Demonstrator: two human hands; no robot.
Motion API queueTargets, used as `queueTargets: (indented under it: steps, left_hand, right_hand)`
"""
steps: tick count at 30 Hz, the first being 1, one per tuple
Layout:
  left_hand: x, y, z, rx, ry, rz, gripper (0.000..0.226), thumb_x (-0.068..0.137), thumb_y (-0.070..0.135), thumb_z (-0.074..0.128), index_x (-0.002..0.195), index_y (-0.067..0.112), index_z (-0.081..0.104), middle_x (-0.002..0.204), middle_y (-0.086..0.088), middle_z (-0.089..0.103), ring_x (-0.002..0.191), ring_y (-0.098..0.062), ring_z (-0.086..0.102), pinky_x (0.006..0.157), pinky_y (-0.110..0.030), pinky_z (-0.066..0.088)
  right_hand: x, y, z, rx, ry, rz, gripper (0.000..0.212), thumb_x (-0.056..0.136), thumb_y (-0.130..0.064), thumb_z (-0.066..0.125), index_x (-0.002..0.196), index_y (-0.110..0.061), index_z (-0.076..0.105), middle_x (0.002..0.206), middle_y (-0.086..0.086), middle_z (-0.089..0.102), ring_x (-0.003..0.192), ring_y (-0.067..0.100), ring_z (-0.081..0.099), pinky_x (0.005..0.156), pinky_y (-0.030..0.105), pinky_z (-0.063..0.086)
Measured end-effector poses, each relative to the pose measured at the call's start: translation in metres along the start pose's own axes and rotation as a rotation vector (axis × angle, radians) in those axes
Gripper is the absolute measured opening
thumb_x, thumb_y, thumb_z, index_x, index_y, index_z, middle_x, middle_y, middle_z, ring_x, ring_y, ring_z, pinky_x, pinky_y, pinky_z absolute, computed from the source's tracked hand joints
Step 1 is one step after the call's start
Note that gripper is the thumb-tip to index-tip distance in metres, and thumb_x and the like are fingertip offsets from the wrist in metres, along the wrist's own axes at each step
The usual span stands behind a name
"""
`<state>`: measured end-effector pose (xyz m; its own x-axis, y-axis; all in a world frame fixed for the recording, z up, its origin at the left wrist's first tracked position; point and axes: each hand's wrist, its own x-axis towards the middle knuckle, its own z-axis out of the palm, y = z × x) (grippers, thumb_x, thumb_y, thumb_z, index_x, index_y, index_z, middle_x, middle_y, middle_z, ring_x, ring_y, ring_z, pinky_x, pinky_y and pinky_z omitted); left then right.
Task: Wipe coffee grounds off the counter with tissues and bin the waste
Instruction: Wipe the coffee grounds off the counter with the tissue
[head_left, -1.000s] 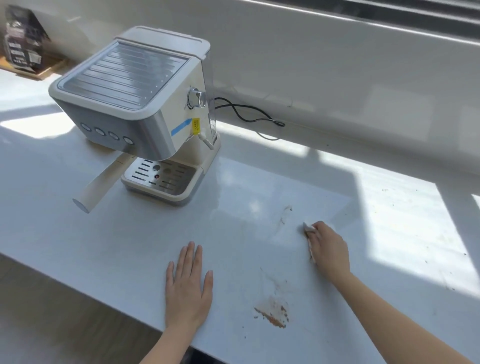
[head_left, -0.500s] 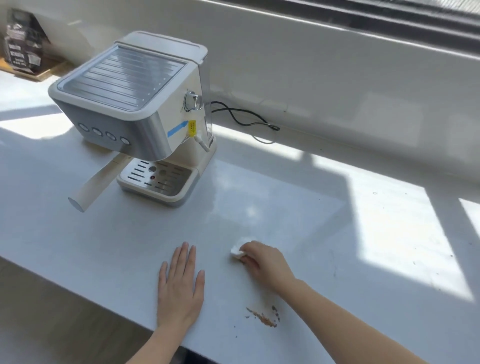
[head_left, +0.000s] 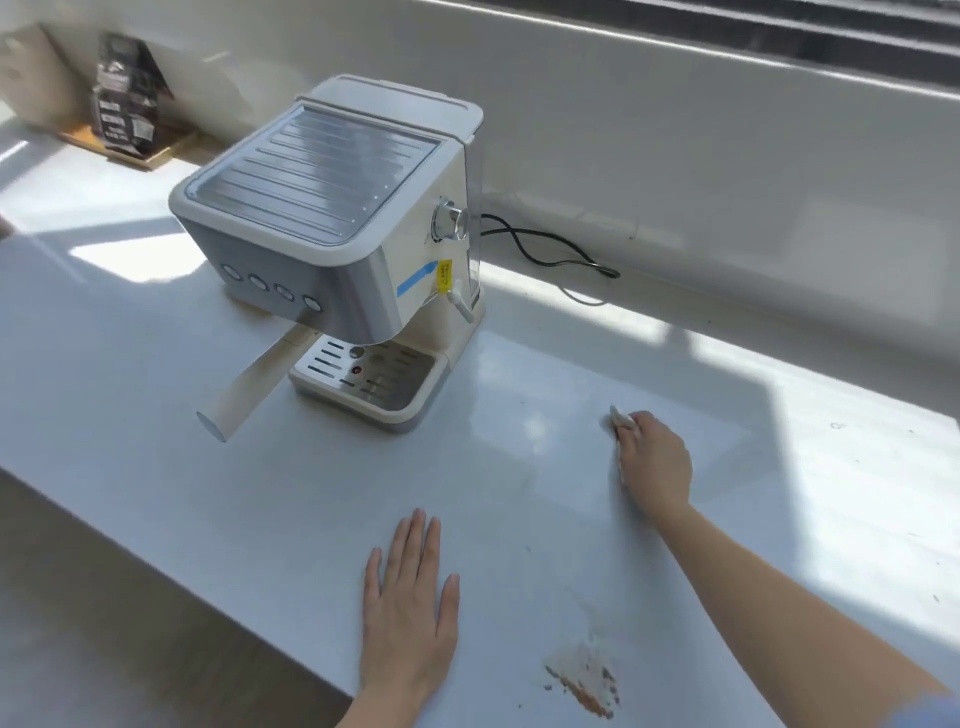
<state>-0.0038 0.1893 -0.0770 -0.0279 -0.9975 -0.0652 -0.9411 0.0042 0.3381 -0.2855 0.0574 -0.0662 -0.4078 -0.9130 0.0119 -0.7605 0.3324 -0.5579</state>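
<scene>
left hand (head_left: 408, 618) flat on counter (head_left: 156, 415) | right hand (head_left: 654, 462) grips tissue (head_left: 618, 418) | grounds (head_left: 584, 675) by front edge, between hands

Bright sun patches, slight blur.

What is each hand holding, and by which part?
The right hand grips a wadded tissue under its fingers; only its far end shows. The left hand lies flat on the counter, holding nothing.

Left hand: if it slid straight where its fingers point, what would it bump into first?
Probably the drip tray, near its corner. Only bare counter lies between it and the left hand; it might narrowly miss.
</scene>
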Motion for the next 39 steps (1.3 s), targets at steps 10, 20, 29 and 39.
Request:
queueTargets:
  steps: [10, 20, 29, 39]
  left_hand:
    - [0.003, -0.007, 0.002, -0.102, 0.025, 0.035, 0.067, 0.087, 0.045, 0.008, 0.147, 0.019, 0.025, 0.156, 0.008, 0.018, 0.141, 0.007, -0.002, 0.116, -0.030, -0.002]
    - [0.002, -0.008, 0.003, -0.234, 0.072, 0.020, 0.067, 0.088, 0.044, 0.013, 0.143, 0.014, 0.037, 0.153, 0.002, 0.030, 0.140, -0.004, 0.017, 0.118, -0.036, 0.006]
    - [0.000, -0.006, 0.003, -0.142, 0.042, 0.030, 0.060, 0.091, 0.038, 0.021, 0.146, 0.016, 0.029, 0.155, 0.007, 0.020, 0.140, 0.000, 0.009, 0.118, -0.030, -0.001]
    - [-0.001, -0.008, 0.005, -0.150, 0.037, 0.028, 0.060, 0.090, 0.039, 0.023, 0.147, 0.018, 0.028, 0.155, 0.009, 0.018, 0.141, 0.000, 0.008, 0.117, -0.027, -0.004]
  right_hand:
    - [-0.135, -0.075, 0.033, 0.060, -0.573, -0.524, 0.019, 0.092, -0.029, 0.052, 0.098, -0.014, 0.062, 0.096, 0.008, 0.065, 0.092, 0.028, 0.060, 0.073, 0.037, 0.045]
    - [-0.188, -0.084, 0.040, 0.020, -0.564, -0.467, 0.019, 0.093, -0.022, 0.045, 0.101, -0.011, 0.058, 0.100, 0.016, 0.060, 0.090, 0.039, 0.059, 0.068, 0.042, 0.045]
    - [-0.104, -0.074, 0.033, 0.122, -0.272, -0.009, 0.020, 0.092, -0.022, 0.046, 0.097, -0.007, 0.058, 0.101, 0.014, 0.064, 0.096, 0.035, 0.057, 0.073, 0.038, 0.040]
    - [-0.081, 0.051, -0.043, 0.128, 0.054, 0.365, 0.016, 0.089, -0.023, 0.051, 0.084, -0.010, 0.061, 0.084, 0.011, 0.065, 0.083, 0.033, 0.060, 0.062, 0.031, 0.036]
